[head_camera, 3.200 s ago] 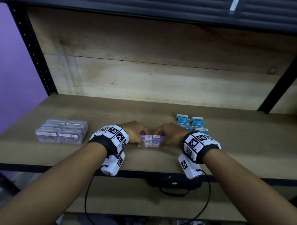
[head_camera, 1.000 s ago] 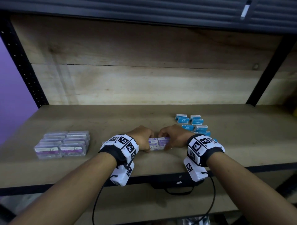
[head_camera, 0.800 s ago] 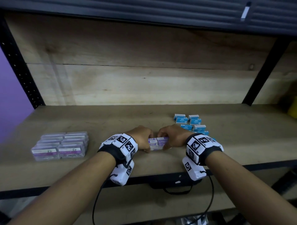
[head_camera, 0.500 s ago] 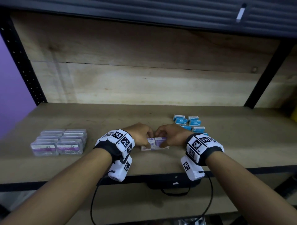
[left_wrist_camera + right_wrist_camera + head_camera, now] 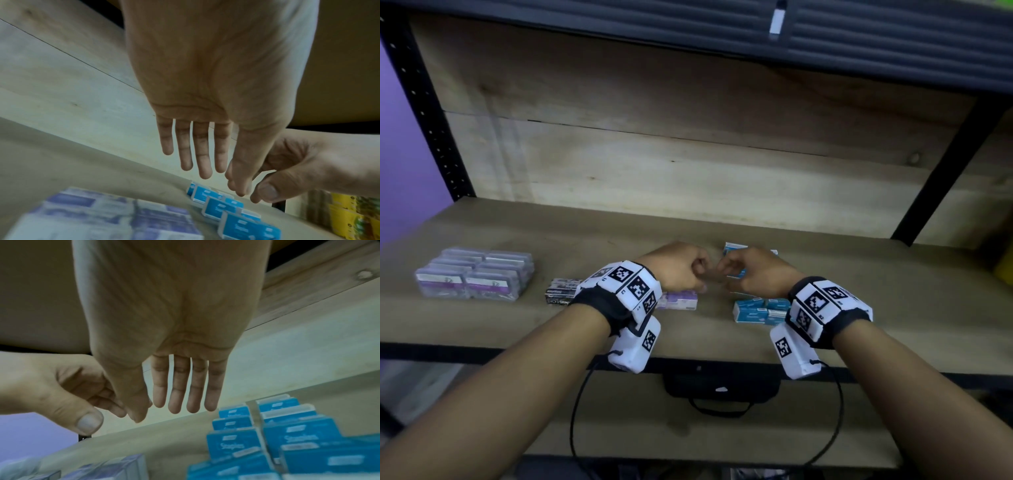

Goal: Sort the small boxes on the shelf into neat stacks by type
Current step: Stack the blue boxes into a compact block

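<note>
On the wooden shelf, both hands hang empty above the purple boxes: left hand loosely curled, right hand relaxed. Next, square the blue boxes just right of them.

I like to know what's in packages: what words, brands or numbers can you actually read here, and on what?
"Staples": on the blue boxes, seen from the right wrist.
Small label strips on those blue boxes: too blurred to read.
Purple-and-white boxes in the middle: print blurred.
Clear-wrapped purple packs on the left: print too small.
Black box: white print unreadable.
Wrist bands: black-and-white square codes, no words.
</note>
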Available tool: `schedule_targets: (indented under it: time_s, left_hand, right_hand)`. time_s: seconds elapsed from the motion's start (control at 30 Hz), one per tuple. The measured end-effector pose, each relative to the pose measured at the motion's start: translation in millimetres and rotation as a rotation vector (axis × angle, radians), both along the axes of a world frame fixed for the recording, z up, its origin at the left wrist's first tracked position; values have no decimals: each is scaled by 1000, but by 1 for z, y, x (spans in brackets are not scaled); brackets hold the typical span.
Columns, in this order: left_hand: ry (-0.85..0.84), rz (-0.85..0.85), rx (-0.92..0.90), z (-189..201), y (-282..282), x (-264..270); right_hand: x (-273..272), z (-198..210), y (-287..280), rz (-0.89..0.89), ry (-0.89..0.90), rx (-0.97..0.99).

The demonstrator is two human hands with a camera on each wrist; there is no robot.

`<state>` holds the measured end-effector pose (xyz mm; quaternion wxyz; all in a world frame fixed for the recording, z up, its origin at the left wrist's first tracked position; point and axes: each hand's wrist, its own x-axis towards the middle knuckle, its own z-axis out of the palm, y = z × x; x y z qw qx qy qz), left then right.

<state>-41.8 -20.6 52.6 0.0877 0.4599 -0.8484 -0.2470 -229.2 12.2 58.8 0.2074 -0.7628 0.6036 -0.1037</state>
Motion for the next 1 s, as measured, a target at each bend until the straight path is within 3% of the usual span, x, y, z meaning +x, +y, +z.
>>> schedule_targets:
  time_s: [0.47,1.0]
  left_hand:
    - [42,6,-5,-26,31,-78]
    - [42,114,44,-55,24,-89]
  right_hand:
    - [-105,-22,31,-54,4,-31]
    - [-105,-49,24,-35,52,17]
